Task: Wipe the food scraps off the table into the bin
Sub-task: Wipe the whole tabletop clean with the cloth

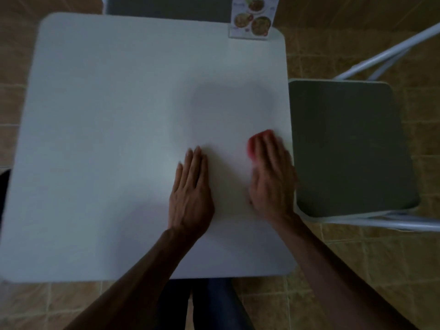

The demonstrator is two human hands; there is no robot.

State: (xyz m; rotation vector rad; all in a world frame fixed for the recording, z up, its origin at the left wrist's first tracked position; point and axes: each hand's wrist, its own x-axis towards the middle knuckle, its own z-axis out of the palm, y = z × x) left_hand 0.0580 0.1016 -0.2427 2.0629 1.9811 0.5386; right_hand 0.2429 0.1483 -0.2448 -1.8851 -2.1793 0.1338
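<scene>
Tan floor tiles surround a square white table with rounded corners, which fills most of the head view. Its near edge runs just above the person's dark trouser legs, and its right edge sits just beside the dark green seat of a folding chair with a pale metal frame. A second dark seat shows beyond the far edge. Most of the tabletop, the whole left half and the far half, lies bare and open; no scraps or bin can be made out in this dim, soft picture.

At the far right corner stands a clear menu holder with pictures of dishes, upright and close to the edge.

Both forearms reach in from the near side. Left hand lies flat, palm down, fingers straight and pressed together, pointing toward the far edge, resting near the table's middle right. Right hand is blurred (motion smear), palm down near the right edge, fingers spread slightly over a red cloth. Only a small part of the cloth shows past the fingertips and on the hand's left side; its long axis cannot be told. The two hands lie near each other, apart.
</scene>
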